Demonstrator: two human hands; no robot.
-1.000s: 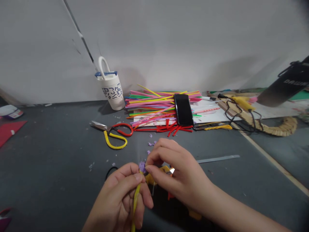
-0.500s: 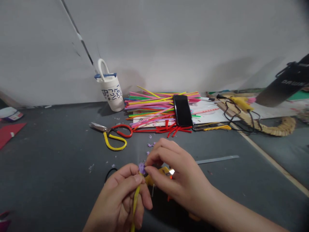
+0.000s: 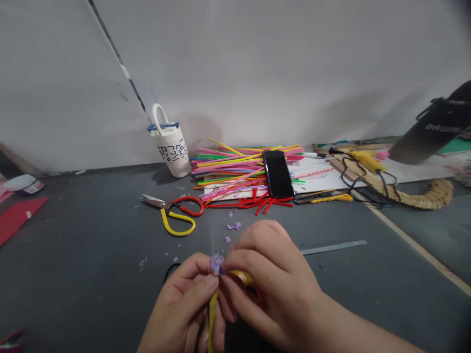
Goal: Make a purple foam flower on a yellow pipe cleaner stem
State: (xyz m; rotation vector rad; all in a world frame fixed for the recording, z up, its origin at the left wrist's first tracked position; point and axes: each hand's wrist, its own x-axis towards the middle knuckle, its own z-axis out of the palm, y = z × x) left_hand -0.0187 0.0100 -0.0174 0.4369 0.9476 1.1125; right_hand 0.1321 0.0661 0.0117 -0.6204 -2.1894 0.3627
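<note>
My left hand (image 3: 187,299) is closed in a pinch around a yellow pipe cleaner (image 3: 211,318), which hangs down past the palm. At its top end sits a small purple flower (image 3: 217,263) of crumpled petals. My right hand (image 3: 272,279) comes in from the right, thumb and fingertips drawn together at the flower's right edge; motion smears the index finger slightly. Beneath this hand a yellow glue gun (image 3: 243,277) shows only in part. Loose purple bits (image 3: 233,226) lie on the table just beyond the hands.
Red-and-yellow-handled scissors (image 3: 172,211) lie behind the hands. A heap of coloured pipe cleaners (image 3: 231,164) lies under a phone (image 3: 278,174). A white cup (image 3: 172,152) and a dark bottle (image 3: 427,130) stand along the wall. A clear glue stick (image 3: 334,247) is at right.
My right fingertips have shifted a little at the flower, and the right hand now covers more of the glue gun. The view has tilted slightly, so the background sits lower.
</note>
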